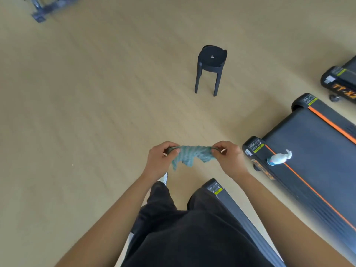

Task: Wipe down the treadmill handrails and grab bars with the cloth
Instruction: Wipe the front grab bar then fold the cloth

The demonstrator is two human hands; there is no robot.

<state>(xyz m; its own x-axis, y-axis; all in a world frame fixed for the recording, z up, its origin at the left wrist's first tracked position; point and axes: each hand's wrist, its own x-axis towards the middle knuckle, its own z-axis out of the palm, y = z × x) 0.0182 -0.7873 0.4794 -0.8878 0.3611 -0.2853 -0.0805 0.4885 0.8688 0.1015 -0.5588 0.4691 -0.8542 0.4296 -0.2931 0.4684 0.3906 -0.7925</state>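
Floor [86,112] wide beyond fingers; left hand [160,162], right hand [228,160] pinch cloth [189,156] corners; treadmill [308,151] edge right.

Only one marking on my feed can be read: orange letters "TT-X" on the rear end of the far treadmill [341,81], at the right edge of the floor [96,112], where the frame cuts them off. The middle treadmill [312,143] has orange side lettering [264,170] too blurred to read. The yellow-and-white stickers [255,147] on the treadmills' rear corners are too small for me to read.
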